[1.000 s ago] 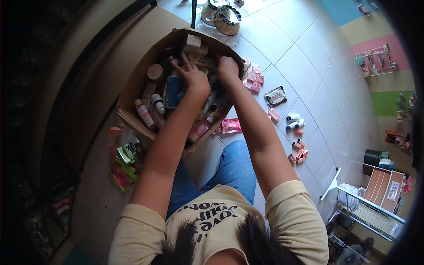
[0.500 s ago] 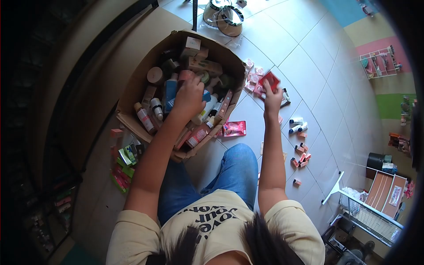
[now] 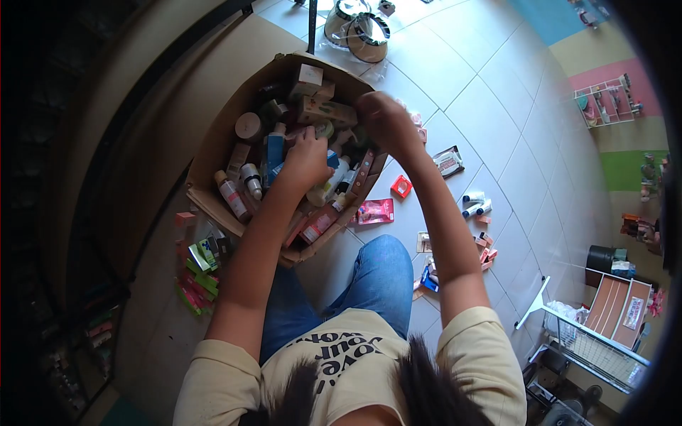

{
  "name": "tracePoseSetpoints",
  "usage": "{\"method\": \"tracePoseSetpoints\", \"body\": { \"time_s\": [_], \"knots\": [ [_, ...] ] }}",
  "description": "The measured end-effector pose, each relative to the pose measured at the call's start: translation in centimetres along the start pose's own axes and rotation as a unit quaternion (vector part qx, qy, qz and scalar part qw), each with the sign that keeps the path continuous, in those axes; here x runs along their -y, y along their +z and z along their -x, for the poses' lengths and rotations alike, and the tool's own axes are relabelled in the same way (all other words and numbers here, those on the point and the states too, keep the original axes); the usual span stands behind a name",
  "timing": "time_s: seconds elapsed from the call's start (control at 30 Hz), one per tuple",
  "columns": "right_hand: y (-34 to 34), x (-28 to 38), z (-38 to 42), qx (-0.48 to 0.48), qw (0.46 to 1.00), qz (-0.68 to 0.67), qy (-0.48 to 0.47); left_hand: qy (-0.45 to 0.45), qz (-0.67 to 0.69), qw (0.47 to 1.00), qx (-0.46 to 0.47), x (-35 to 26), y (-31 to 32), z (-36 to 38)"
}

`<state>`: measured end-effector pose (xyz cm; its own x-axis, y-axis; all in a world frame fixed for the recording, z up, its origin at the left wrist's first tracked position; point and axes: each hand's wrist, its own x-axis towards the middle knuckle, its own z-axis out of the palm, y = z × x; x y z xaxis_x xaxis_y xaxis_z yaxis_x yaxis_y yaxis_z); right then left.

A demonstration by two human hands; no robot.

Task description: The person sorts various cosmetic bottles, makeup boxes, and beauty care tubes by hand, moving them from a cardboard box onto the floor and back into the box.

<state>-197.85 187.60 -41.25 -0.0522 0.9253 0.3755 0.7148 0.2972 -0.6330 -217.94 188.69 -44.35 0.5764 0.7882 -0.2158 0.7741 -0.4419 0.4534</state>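
An open cardboard box full of cosmetics stands in front of my knees. My left hand lies inside it, fingers apart and bent down over a blue box and nearby bottles. Its fingertips are partly lost among the items. Over the box's right rim is my right hand, dark and smeared by motion, so its fingers cannot be read. A small red square packet lies on the floor beside a pink pouch. Around my left hand are a round jar and a pink-labelled bottle.
On the tiles at right lie a black-and-white packet, white tubes and a blue packet. Green packets lie left of the box. Clear-wrapped round items stand beyond it. A wire rack is at far right.
My right hand has put the red packet on the floor and moved left to the box's rim. My left hand has stayed in the box, and a pink-topped item under it is less visible.
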Motion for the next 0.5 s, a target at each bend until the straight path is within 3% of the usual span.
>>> {"method": "tracePoseSetpoints", "body": {
  "time_s": [0.03,0.1,0.2,0.27,0.3,0.37,0.4,0.47,0.5],
  "knots": [
    [1.8,-0.8,-1.1,0.117,0.978,0.175,-0.015,0.014,0.046,0.999,-0.022,0.4,0.0,0.4],
    [3.6,-1.0,-0.5,0.287,0.907,0.301,0.065,0.043,0.116,0.99,-0.074,1.1,-1.0,1.8],
    [5.3,-2.7,-0.4,0.345,0.883,0.286,0.142,0.077,0.142,0.974,-0.158,2.3,-4.8,5.2],
    [5.0,-1.8,0.3,0.239,0.915,0.307,0.105,0.08,0.1,0.967,-0.221,5.0,-6.4,6.7],
    [4.9,-1.0,0.7,0.187,0.927,0.314,0.088,0.047,0.116,0.967,-0.22,6.1,-6.6,7.1],
    [5.1,1.6,0.4,0.183,0.955,0.176,0.151,-0.02,0.151,0.965,-0.213,7.6,-6.2,7.8],
    [5.2,3.2,0.5,0.18,0.96,0.106,0.184,-0.064,0.1,0.981,-0.152,7.5,-5.7,7.8],
    [5.3,6.2,0.1,0.288,0.906,0.072,0.303,-0.146,-0.004,0.989,-0.038,6.6,-4.8,6.3],
    [5.7,7.5,0.2,0.339,0.868,0.056,0.358,-0.143,-0.011,0.988,-0.063,6.1,-4.1,5.9]
  ]
}}
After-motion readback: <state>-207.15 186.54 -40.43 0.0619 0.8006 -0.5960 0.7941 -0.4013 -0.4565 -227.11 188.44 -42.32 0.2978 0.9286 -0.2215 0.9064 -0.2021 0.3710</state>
